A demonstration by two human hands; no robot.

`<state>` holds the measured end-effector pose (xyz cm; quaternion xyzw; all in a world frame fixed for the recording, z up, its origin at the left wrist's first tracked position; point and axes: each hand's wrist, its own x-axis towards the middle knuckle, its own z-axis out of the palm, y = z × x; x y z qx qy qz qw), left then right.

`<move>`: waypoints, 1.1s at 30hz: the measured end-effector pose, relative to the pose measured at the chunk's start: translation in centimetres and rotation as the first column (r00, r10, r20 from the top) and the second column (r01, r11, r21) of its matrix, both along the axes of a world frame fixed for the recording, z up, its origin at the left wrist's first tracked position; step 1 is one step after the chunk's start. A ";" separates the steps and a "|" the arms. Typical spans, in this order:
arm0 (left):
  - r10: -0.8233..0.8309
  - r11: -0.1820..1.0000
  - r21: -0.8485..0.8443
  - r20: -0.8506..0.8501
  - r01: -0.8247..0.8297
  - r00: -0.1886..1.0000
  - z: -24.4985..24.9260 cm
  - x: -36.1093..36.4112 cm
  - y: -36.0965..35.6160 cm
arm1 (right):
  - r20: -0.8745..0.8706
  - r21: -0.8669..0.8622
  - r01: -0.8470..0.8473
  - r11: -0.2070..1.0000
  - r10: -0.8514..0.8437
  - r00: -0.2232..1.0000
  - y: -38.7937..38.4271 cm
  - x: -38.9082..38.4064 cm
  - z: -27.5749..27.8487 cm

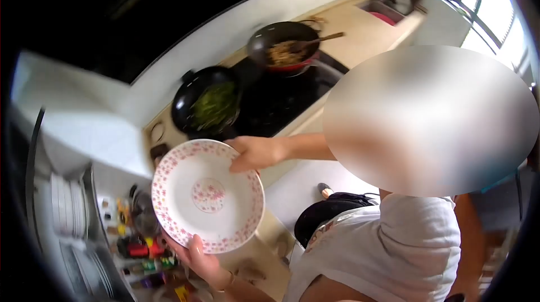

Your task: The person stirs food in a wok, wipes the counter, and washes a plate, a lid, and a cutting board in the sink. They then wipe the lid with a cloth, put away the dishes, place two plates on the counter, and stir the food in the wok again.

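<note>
Both my hands hold a white plate [209, 198] with a pink flower pattern around its rim and in its centre. It is tilted so its bare inner face shows. My right hand [260, 153] is closed on the upper right rim, with part of the hand over the inner face. My left hand [197, 260] grips the lower rim with the thumb on top; its other fingers are mostly hidden beneath. Just beyond the plate, a black wok [183, 105] holds cooked green vegetables [215, 105].
A second pan [259, 48] on the cooktop [264, 102] holds browned food and a wooden spatula [329, 37]. A sink [388, 9] lies at the far right of the counter. Stacked plates [70, 206] and an open drawer of bottles [140, 245] are at lower left.
</note>
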<state>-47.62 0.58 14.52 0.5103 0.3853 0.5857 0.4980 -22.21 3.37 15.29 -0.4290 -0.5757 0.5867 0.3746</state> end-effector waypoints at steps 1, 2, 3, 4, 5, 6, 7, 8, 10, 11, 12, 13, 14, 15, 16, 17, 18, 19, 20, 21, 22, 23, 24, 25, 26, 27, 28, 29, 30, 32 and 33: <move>-0.112 0.994 -0.010 -0.002 0.112 0.994 -0.5 1.4 -0.1 | 0.022 -0.004 0.091 0.996 -0.090 0.996 -2.2 1.9 -0.2; -0.141 0.990 -0.011 0.001 0.141 0.990 -0.9 3.6 -0.5 | 0.044 -0.009 0.165 0.986 -0.164 0.985 -4.4 4.2 -0.6; -0.230 0.966 -0.073 0.193 0.248 0.954 -1.4 5.3 -1.4 | 0.053 -0.067 0.246 0.967 -0.242 0.969 -6.7 5.9 -1.0; -0.293 0.925 -0.120 0.378 0.361 0.878 -2.0 7.0 -1.8 | 0.060 -0.126 0.323 0.938 -0.317 0.946 -8.9 7.8 -1.4; -0.352 0.864 -0.184 0.446 0.470 0.823 -4.0 8.2 -1.6 | 0.059 -0.164 0.381 0.910 -0.377 0.924 -11.1 9.8 -1.4; -0.423 0.801 -0.179 0.506 0.572 0.752 -4.8 10.9 -2.2 | 0.062 -0.203 0.435 0.877 -0.432 0.900 -13.4 11.9 -1.2; -0.510 0.850 -0.129 0.032 0.510 0.859 -5.5 13.0 -3.0 | 0.095 -0.225 0.510 0.830 -0.502 0.860 -15.3 13.7 -2.2; -0.677 0.659 -0.057 0.389 0.750 0.625 -5.3 16.2 -3.9 | 0.127 -0.245 0.577 0.779 -0.564 0.816 -17.6 16.1 -3.1; -0.644 0.697 -0.116 0.332 0.707 0.689 -6.9 23.1 -6.1 | 0.005 -0.226 0.640 0.734 -0.656 0.754 -22.0 20.6 -3.8; -0.573 0.633 -0.260 0.475 0.729 0.668 -7.1 26.9 -7.3 | 0.009 -0.225 0.638 0.737 -0.653 0.757 -24.0 23.0 -4.3; -0.566 0.604 -0.312 0.480 0.734 0.670 -6.8 30.6 -8.6 | -0.041 -0.162 0.698 0.697 -0.712 0.701 -25.9 25.3 -4.8; -0.551 0.592 -0.316 0.512 0.741 0.659 -8.0 34.1 -9.7 | -0.103 -0.112 0.750 0.652 -0.759 0.643 -27.4 27.6 -5.3; -0.563 0.560 -0.306 0.541 0.770 0.624 -7.8 37.6 -10.7 | -0.099 -0.123 0.740 0.662 -0.750 0.654 -28.4 30.2 -5.4; -0.567 0.530 -0.296 0.573 0.795 0.592 -8.4 40.8 -11.5 | -0.055 -0.085 0.800 0.594 -0.805 0.591 -29.5 32.5 -5.6; -0.586 0.494 -0.282 0.591 0.822 0.555 -9.9 43.7 -11.9 | -0.020 -0.043 0.852 0.522 -0.853 0.521 -30.5 34.6 -5.8; -0.599 0.502 -0.292 0.562 0.814 0.570 -10.7 46.1 -12.3 | 0.031 -0.043 0.863 0.503 -0.863 0.504 -31.2 36.7 -6.5; -0.606 0.514 -0.304 0.534 0.802 0.590 -11.3 48.2 -12.7 | 0.029 -0.056 0.853 0.518 -0.853 0.520 -31.7 38.6 -7.0; -0.591 0.532 -0.308 0.532 0.789 0.606 -11.9 50.1 -12.7 | 0.085 -0.062 0.863 0.502 -0.859 0.505 -31.8 40.6 -7.3; -0.664 0.550 -0.246 0.450 0.798 0.597 -12.4 51.9 -12.6 | 0.142 -0.063 0.871 0.488 -0.859 0.492 -31.8 42.6 -7.5; -0.724 0.563 -0.186 0.359 0.805 0.589 -12.7 53.0 -12.5 | 0.071 -0.104 0.874 0.475 -0.873 0.483 -31.4 43.9 -7.9; -0.708 0.554 -0.204 0.394 0.807 0.586 -12.4 54.3 -12.4 | 0.073 -0.110 0.851 0.513 -0.850 0.521 -31.1 45.5 -8.7; -0.707 0.587 -0.188 0.355 0.787 0.612 -12.7 55.4 -12.1 | 0.097 -0.111 0.891 0.441 -0.887 0.451 -30.6 47.2 -9.9; -0.704 0.617 -0.175 0.311 0.767 0.638 -13.3 56.3 -11.7 | 0.119 -0.112 0.925 0.364 -0.919 0.376 -29.9 48.7 -11.1; -0.709 0.667 -0.130 0.191 0.733 0.679 -13.7 57.4 -11.0 | 0.082 -0.093 0.896 0.434 -0.893 0.442 -29.1 50.6 -11.7; -0.710 0.688 -0.103 0.112 0.719 0.695 -14.2 58.3 -10.4 | 0.105 -0.103 0.878 0.468 -0.872 0.478 -28.4 52.4 -12.5; -0.694 0.697 -0.115 0.138 0.707 0.707 -15.2 59.4 -9.7 | 0.135 -0.070 0.878 0.474 -0.867 0.479 -27.4 53.8 -12.9; -0.683 0.702 -0.122 0.164 0.701 0.712 -16.4 60.3 -8.8 | 0.162 -0.033 0.880 0.474 -0.866 0.473 -26.4 54.6 -13.1; -0.673 0.710 -0.130 0.167 0.692 0.721 -17.6 61.3 -8.0 | 0.159 -0.039 0.870 0.492 -0.856 0.491 -25.3 55.4 -13.1; -0.650 0.730 -0.151 0.150 0.667 0.745 -17.9 62.2 -7.4 | 0.152 -0.068 0.880 0.470 -0.867 0.474 -24.3 56.1 -12.9; -0.622 0.740 -0.226 0.127 0.633 0.773 -18.6 64.1 -6.0 | 0.160 -0.094 0.894 0.439 -0.879 0.449 -22.2 58.3 -12.8; -0.594 0.740 -0.254 0.189 0.623 0.782 -19.1 65.1 -5.5 | 0.141 -0.086 0.891 0.446 -0.880 0.454 -21.4 59.5 -13.3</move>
